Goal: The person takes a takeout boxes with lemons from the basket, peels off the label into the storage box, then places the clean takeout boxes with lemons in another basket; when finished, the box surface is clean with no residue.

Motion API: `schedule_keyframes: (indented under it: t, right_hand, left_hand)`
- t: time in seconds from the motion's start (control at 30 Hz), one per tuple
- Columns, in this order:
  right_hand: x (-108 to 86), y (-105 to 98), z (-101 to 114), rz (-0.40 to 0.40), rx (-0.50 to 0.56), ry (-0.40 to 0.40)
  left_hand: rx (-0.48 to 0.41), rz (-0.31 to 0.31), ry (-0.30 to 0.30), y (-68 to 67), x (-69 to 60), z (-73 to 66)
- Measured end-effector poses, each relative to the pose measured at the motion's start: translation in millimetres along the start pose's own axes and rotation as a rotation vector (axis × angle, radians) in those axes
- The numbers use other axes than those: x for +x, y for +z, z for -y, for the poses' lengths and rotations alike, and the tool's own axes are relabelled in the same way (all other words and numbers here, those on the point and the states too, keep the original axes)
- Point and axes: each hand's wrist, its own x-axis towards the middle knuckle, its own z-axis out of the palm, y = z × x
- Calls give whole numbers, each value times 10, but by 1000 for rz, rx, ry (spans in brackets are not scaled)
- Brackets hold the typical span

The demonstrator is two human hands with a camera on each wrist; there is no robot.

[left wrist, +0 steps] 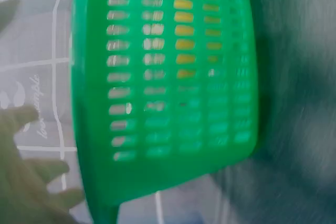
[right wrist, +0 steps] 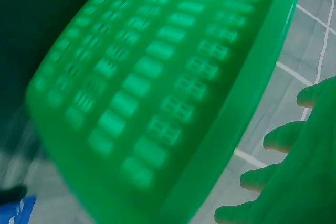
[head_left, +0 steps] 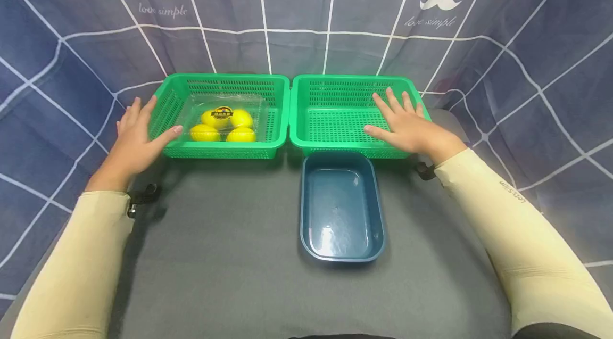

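Observation:
My left hand (head_left: 135, 139), fingers spread, is over the left edge of the left green basket (head_left: 225, 153); whether it touches the rim I cannot tell. Inside that basket lies a clear plastic box (head_left: 261, 110) with several yellow fruits (head_left: 241, 135) and a dark label on its lid. Over the right part of the other green basket (head_left: 299, 115), which holds nothing, my right hand (head_left: 412, 129) is spread with straight fingers. The left wrist view shows my left fingers (left wrist: 47, 171) beside the basket wall (left wrist: 157, 177); in the right wrist view my right fingers (right wrist: 283, 137) are beside the other basket (right wrist: 210, 145).
A blue-grey tray (head_left: 337, 211) stands in front of the right basket, close to its front wall. The two baskets stand side by side on a grey table (head_left: 230, 254). Dark checked curtains (head_left: 297, 9) hang behind and at both sides.

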Motion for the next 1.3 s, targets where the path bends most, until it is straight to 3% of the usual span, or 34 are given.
schedule_keyframes:
  t: [0.1, 0.23, 0.33, 0.47, 0.57, 0.77, 1.03, 1.3]
  right_hand:
    - [121, 20, 84, 0, 5, -18]
    - [335, 42, 244, 19, 24, -33]
    - [510, 51, 388, 33, 29, -45]
    - [690, 37, 597, 48, 20, -72]
    - [785, -2, 766, 61, 19, -98]
    - [955, -114, 1089, 86, 36, -136]
    - [1225, -198, 1563, 149, 126, -146]
    - [1440, 46, 2010, 114, 254, -265]
  left_hand:
    - [-73, -126, -86, 91, -18, 44]
    - [-226, -327, -265, 225, -9, 93]
    - [-482, -454, -399, 318, 4, 130]
    - [-914, -591, -482, 416, -19, 169]
    - [-1106, -660, -452, 484, -52, 190]
    - [-1274, -703, -346, 579, -101, 235]
    - [-1255, -761, -226, 692, -56, 295]
    - [-1278, -764, -160, 828, -56, 341]
